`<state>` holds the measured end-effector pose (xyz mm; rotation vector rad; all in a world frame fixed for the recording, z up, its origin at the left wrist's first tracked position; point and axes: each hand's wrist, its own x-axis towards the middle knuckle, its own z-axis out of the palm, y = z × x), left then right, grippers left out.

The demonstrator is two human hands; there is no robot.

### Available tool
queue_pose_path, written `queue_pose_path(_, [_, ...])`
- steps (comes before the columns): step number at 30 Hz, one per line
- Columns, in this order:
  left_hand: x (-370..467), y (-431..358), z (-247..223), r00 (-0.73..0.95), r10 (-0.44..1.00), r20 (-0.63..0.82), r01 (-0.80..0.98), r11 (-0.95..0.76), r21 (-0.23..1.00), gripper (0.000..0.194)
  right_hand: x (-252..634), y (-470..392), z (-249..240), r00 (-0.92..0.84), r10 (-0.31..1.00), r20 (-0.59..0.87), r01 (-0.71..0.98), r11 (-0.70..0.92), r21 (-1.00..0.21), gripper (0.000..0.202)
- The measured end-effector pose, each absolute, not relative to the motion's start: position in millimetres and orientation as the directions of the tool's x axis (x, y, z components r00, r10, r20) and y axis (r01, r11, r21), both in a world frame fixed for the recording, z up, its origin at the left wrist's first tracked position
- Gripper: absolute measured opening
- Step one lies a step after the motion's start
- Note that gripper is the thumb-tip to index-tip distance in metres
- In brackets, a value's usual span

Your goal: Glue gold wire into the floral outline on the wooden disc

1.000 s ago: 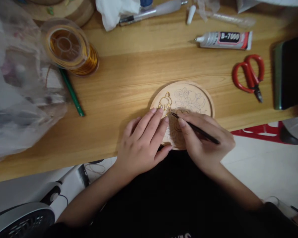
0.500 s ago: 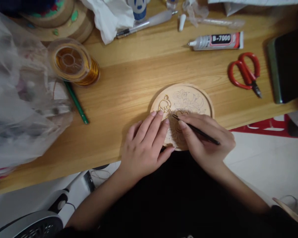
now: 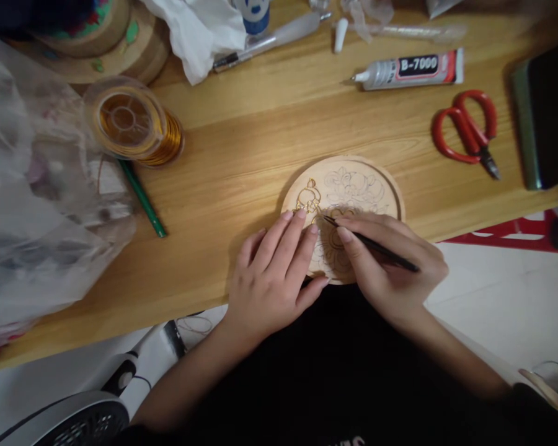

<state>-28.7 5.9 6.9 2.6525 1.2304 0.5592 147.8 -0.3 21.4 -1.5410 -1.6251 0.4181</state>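
Observation:
A round wooden plate [image 3: 360, 162] with a pencil drawing lies at the table's front edge. Gold wire [image 3: 309, 197] follows part of the drawing at its upper left. My left hand [image 3: 274, 272] rests with fingers stretched out over the plate's left side, fingertips just below the wire figure. My right hand [image 3: 390, 266] is closed around black tweezers [image 3: 376, 246], whose tip touches or hovers just above the middle of the plate beside my left fingertips. My hands cover the lower left and lower right of the plate.
At the left are a plastic bag [image 3: 51, 204], a spool of gold wire [image 3: 132, 121] and a green pencil [image 3: 143, 198]. Beyond the plate lie a glue tube [image 3: 411, 69], red-handled cutters [image 3: 467, 133], a phone [image 3: 551, 118], a craft pen [image 3: 274, 40] and white tissue [image 3: 199, 34].
The view has shifted slightly, so objects at the right appear a little farther right. Both hands keep nearly the same pose on the plate, and the tweezers remain in my right hand.

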Motion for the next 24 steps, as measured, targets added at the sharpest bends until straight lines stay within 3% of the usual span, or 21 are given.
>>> queue_pose_path(10, [-29, 6, 7, 0.6, 0.758, 0.258, 0.702, -0.653, 0.286, 0.055, 150, -1, 23, -0.007, 0.929, 0.37, 0.696, 0.27, -0.665, 0.031])
queue_pose_path(18, [-26, 3, 3, 0.588, 0.759, 0.282, 0.715, -0.65, 0.258, 0.057, 150, 0, 24, 0.016, 0.937, 0.349, 0.687, 0.243, -0.685, 0.029])
queue_pose_path(21, [-30, 4, 4, 0.584, 0.758, 0.29, 0.683, -0.652, 0.33, 0.061, 151, 0, 24, 0.015, 0.942, 0.336, 0.681, 0.236, -0.694, 0.029])
queue_pose_path(24, [-37, 5, 8, 0.556, 0.781, 0.283, 0.616, -0.616, 0.491, 0.059, 152, 0, 23, 0.001, 0.932, 0.364, 0.665, 0.271, -0.696, 0.03])
